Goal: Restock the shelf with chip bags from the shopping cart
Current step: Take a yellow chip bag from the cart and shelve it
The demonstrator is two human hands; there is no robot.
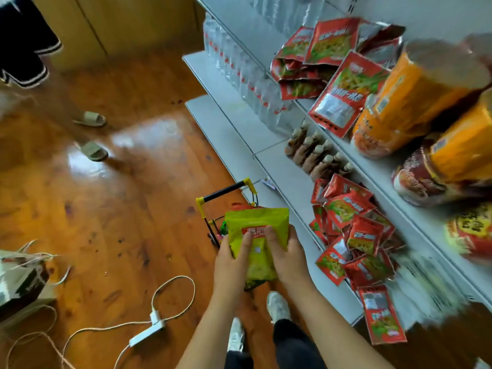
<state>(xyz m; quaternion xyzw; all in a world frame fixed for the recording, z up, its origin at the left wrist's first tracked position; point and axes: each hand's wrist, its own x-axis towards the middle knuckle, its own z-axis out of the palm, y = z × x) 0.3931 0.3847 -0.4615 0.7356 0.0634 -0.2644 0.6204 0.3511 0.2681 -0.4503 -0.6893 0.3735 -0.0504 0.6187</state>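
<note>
Now, bag in hand: I see a green chip bag (257, 242) held above the shopping cart (226, 206), in front of my body and over the wooden floor (119, 182).
Left grip: my left hand (231, 265) curls round the bag's left edge, fingers (246, 242) laid across its face.
Right grip: my right hand (286, 258) clasps the bag's right edge, fingers (271, 235) pressed on the red label; both hands hold the one bag.
Long axis: the bag runs away from me, top seam at the far end, bottom end tucked between my wrists.
Key relation: the white shelf (292, 182) lies to my right, so the bag sits left of its goal and my right hand is the nearer of the two.
Shelf stock: red snack packets (354, 235) are heaped on the lower tier just right of my hands; orange bags (407, 102) stand on the tier above with more red packets.
Judgement: I reckon the coming move is a swing rightward, and the right hand looks best placed to lead it; which tier takes the bag I cannot tell.
Risk: the loose red heap reaches the shelf lip and could slide if nudged.
</note>
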